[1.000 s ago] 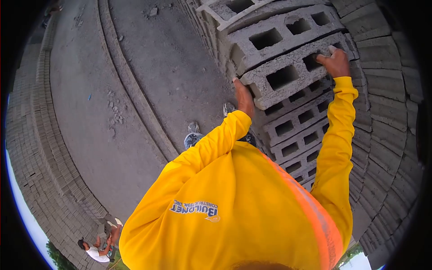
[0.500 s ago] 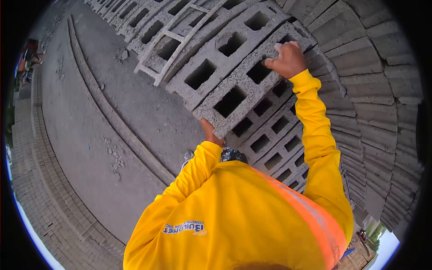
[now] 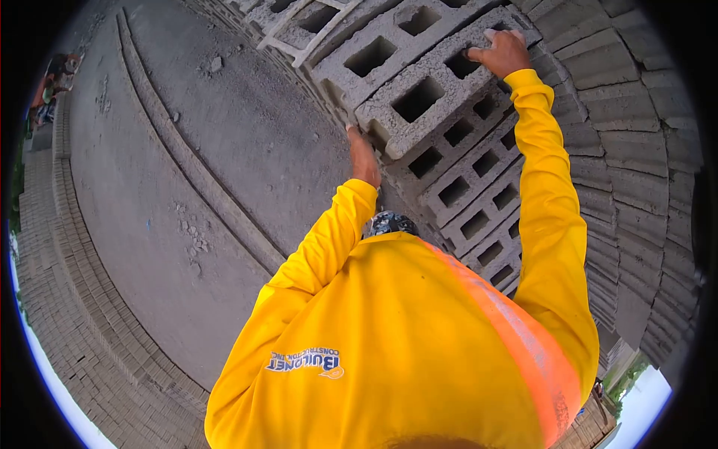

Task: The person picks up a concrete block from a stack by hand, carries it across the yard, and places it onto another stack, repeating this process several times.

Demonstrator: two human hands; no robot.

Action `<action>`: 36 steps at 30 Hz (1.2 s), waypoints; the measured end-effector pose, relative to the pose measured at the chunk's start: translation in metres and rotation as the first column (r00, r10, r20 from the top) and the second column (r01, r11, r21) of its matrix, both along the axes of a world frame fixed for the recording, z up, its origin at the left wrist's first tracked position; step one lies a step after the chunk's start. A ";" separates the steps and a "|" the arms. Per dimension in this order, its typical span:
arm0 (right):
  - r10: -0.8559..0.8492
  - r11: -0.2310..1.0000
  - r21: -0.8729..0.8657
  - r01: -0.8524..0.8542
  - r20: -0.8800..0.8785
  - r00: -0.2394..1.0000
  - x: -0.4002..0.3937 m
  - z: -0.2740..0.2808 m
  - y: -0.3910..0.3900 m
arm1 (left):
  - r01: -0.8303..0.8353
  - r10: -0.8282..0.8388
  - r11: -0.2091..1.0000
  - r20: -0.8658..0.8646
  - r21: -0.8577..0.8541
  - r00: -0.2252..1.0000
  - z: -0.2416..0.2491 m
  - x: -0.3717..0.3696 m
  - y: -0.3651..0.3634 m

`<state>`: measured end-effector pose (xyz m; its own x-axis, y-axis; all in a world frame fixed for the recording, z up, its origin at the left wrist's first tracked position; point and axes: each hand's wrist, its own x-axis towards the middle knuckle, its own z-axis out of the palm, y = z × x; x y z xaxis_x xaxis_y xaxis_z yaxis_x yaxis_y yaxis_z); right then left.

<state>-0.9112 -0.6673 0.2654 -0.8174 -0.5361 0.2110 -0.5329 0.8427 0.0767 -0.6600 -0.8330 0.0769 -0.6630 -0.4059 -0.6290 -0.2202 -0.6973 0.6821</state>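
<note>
My right hand (image 3: 502, 54) is curled over the far part of a grey hollow concrete block (image 3: 451, 91), with fingers hooked into its openings. The block lies with its holes facing up, at the edge of a row of like blocks. My left hand (image 3: 364, 157) is at the near end of that block, fingers stretched forward along its corner. Right behind the held block lies another hollow block (image 3: 395, 36). Lower down, a row of hollow blocks (image 3: 473, 179) runs along its near side.
A pale ladder-like frame (image 3: 330, 34) rests on the blocks at the top. Stacked blocks (image 3: 621, 127) rise on the right. To the left lie concrete ground (image 3: 149, 217) with rubble (image 3: 193, 236), a long narrow strip (image 3: 187, 153) and a long block stack (image 3: 82, 284).
The view has shifted, and the block now appears higher and further right. My left hand has slid from under the near corner to beside the block's end, fingers straighter. My right hand keeps its grip.
</note>
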 end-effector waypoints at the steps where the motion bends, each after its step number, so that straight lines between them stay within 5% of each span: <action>1: 0.050 0.998 0.028 -0.048 -0.104 0.993 0.005 0.005 0.003 | 0.026 -0.029 0.999 0.072 0.033 0.997 -0.001 0.015 -0.011; 2: 0.123 0.985 -0.071 -0.155 -0.329 0.936 0.018 0.011 0.010 | 0.086 -0.085 0.996 0.080 -0.005 0.993 -0.001 0.039 -0.025; 3: 0.048 0.970 -0.203 -0.132 -0.374 0.926 0.043 0.031 0.008 | 0.143 -0.139 0.989 0.075 -0.048 0.987 -0.003 0.060 -0.044; 4: -0.043 0.816 -0.572 -0.080 -0.197 0.979 0.067 0.039 0.009 | 0.198 -0.192 0.976 0.075 -0.088 0.979 -0.008 0.086 -0.062; 5: -0.056 0.544 -0.838 0.046 0.018 0.998 0.091 0.040 0.012 | 0.287 -0.218 0.865 0.207 -0.412 0.954 -0.028 0.121 -0.082; 6: -0.105 0.369 -0.923 0.109 0.075 0.992 0.113 0.028 0.019 | 0.383 -0.195 0.639 0.341 -0.667 0.920 -0.058 0.162 -0.101; 7: -0.143 0.174 -0.971 0.162 0.138 0.980 0.136 0.010 0.024 | 0.388 -0.133 0.559 0.382 -0.733 0.914 -0.086 0.209 -0.118; 9: -0.184 -0.011 -0.906 0.424 0.419 0.889 0.198 -0.022 0.007 | 0.568 -0.128 0.564 0.615 -0.600 0.778 -0.148 0.319 -0.160; 10: -0.173 -0.028 -0.841 0.540 0.536 0.826 0.220 -0.047 -0.002 | 0.689 -0.096 0.553 0.785 -0.469 0.612 -0.188 0.381 -0.183; 11: -0.165 -0.010 -0.800 0.600 0.593 0.788 0.244 -0.067 -0.014 | 0.838 -0.326 0.527 0.876 -0.143 0.355 -0.211 0.438 -0.211; 13: -0.069 -0.091 -0.732 0.675 0.681 0.729 0.271 -0.106 -0.031 | 0.746 -0.038 0.630 0.951 -0.217 0.308 -0.234 0.553 -0.229; 14: -0.030 -0.161 -0.710 0.686 0.698 0.715 0.276 -0.119 -0.041 | 0.776 -0.078 0.582 0.934 -0.242 0.349 -0.248 0.608 -0.248; 15: 0.012 -0.232 -0.680 0.695 0.713 0.701 0.280 -0.130 -0.057 | 0.533 0.104 0.790 0.923 -0.302 0.370 -0.208 0.630 -0.240; 16: 0.054 -0.305 -0.645 0.701 0.723 0.689 0.282 -0.137 -0.073 | 0.521 0.050 0.825 0.947 -0.218 0.317 -0.225 0.679 -0.258; 18: -0.069 -0.229 -0.658 0.718 0.746 0.662 0.271 -0.152 -0.096 | 0.871 -0.175 0.471 0.953 -0.139 0.247 -0.185 0.719 -0.267; 19: -0.134 -0.191 -0.661 0.725 0.749 0.648 0.268 -0.153 -0.105 | 0.509 -0.014 0.842 0.935 -0.180 0.355 -0.166 0.717 -0.262; 20: -0.146 -0.208 -0.661 0.721 0.750 0.646 0.273 -0.144 -0.112 | 0.011 0.173 0.982 0.912 -0.190 0.373 -0.158 0.707 -0.259; 25: -0.149 -0.232 -0.677 0.698 0.734 0.662 0.280 -0.128 -0.117 | 0.115 0.037 0.988 0.891 -0.100 0.452 -0.181 0.619 -0.314; 27: -0.075 -0.210 -0.690 0.692 0.717 0.693 0.277 -0.142 -0.106 | 0.273 -0.113 0.958 0.749 -0.093 0.653 -0.182 0.541 -0.344; 29: -0.017 -0.237 -0.708 0.665 0.688 0.726 0.273 -0.149 -0.103 | 0.476 -0.191 0.828 0.649 -0.296 0.736 -0.221 0.464 -0.380; 30: 0.002 -0.272 -0.712 0.648 0.673 0.740 0.281 -0.152 -0.102 | 0.338 -0.082 0.884 0.604 -0.323 0.793 -0.197 0.412 -0.380; 33: -0.186 -0.298 -0.691 0.659 0.719 0.670 0.328 -0.169 -0.125 | 0.417 -0.170 0.772 0.476 -0.479 0.863 -0.182 0.291 -0.400; 34: -0.191 -0.243 -0.636 0.732 0.771 0.607 0.348 -0.171 -0.143 | 0.419 -0.170 0.708 0.438 -0.569 0.883 -0.201 0.260 -0.412; 36: -0.137 -0.110 -0.561 0.821 0.826 0.546 0.366 -0.210 -0.177 | 0.274 -0.164 0.812 0.250 -0.515 0.954 -0.157 0.205 -0.407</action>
<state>-0.5451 -0.8443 0.0549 -0.8512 0.3782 -0.3639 0.4133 0.0558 -0.9089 -0.4547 -1.2396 -0.0803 -0.6696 -0.5729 -0.4726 -0.4821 -0.1488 0.8634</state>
